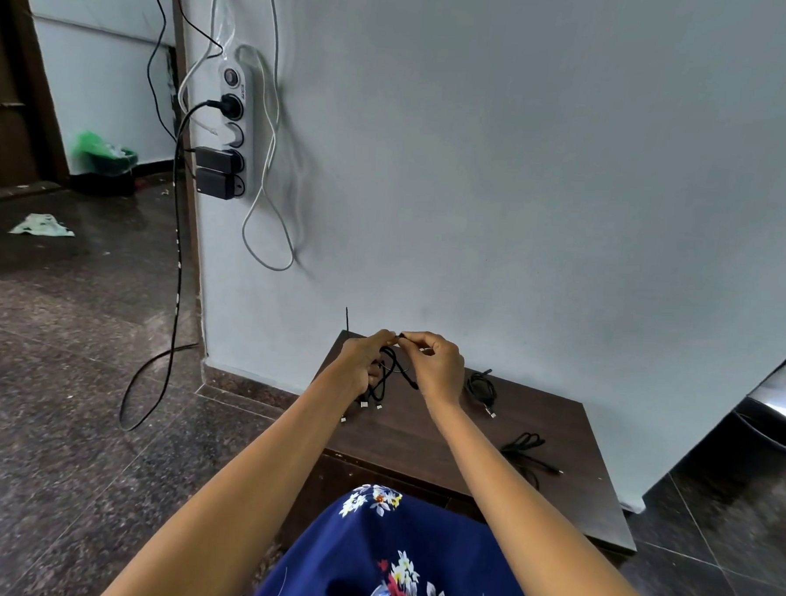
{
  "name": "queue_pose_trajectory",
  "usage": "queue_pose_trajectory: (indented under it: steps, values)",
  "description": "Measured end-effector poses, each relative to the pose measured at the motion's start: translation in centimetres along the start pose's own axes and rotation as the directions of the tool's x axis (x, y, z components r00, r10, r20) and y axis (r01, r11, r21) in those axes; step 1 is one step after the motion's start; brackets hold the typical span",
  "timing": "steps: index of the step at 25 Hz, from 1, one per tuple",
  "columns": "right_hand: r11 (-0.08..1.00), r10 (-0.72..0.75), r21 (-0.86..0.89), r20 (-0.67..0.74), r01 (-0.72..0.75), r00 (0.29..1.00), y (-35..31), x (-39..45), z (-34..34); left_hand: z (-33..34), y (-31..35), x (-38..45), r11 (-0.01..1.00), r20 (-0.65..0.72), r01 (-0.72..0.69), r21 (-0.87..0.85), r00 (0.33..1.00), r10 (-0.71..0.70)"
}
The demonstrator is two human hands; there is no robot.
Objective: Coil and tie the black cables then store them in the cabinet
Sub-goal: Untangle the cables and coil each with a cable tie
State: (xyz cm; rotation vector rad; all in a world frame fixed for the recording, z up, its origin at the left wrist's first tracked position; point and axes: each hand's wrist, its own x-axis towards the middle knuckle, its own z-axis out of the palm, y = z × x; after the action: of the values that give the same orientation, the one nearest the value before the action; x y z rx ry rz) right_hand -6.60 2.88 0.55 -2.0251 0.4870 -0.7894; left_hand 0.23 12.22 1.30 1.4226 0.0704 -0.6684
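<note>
Both hands grip one black cable (pixel 389 370) above the bench (pixel 557 425): left hand (pixel 364 356) holds loops, right hand (pixel 433 361) pinches an end. Slackening could spill the loops.

no text reads clearly; the power strip (pixel 234 125) perhaps bears a blurred mark.

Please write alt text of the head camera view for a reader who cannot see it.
Both hands hold a black cable bundle above a dark wooden cabinet top: the left hand grips the coil, the right hand pinches its end. Two more coiled black cables lie on the top, right of the hands.
</note>
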Motion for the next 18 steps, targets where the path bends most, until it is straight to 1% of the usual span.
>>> queue_pose_trajectory:
  steps: [5,7,9,11,14,16,18]
  values:
    - [0.997,-0.017,-0.074,-0.015,0.016,1.000,0.2,-0.1,0.1,0.0,0.0,-0.1,1.000,-0.004,-0.006,-0.002,1.000,0.006]
    - [0.990,-0.083,-0.115,0.004,0.083,0.997,0.5,-0.2,0.1,0.0,0.0,-0.1,1.000,-0.011,-0.010,-0.008,1.000,0.010]
    - [0.975,-0.163,-0.142,0.063,0.171,0.985,0.7,-0.1,0.0,0.0,0.1,-0.2,1.000,-0.015,-0.014,-0.001,1.000,0.014]
    - [0.966,-0.192,-0.154,0.103,0.206,0.976,0.5,0.4,-0.3,-0.1,0.2,-0.3,0.999,-0.003,-0.015,0.038,1.000,0.015]
    - [0.982,-0.144,-0.103,0.134,0.159,0.980,0.0,1.2,-0.8,-0.5,0.1,-0.2,0.996,0.035,-0.026,0.082,0.999,0.023]
    - [0.984,-0.122,-0.103,0.193,0.143,0.974,-0.5,1.9,-1.1,-0.8,0.1,-0.2,0.998,0.072,-0.041,0.052,0.997,0.037]
    - [0.987,-0.098,-0.104,0.238,0.126,0.966,-1.0,2.7,-1.5,-1.2,0.0,-0.1,0.994,0.119,-0.098,0.051,0.989,0.091]
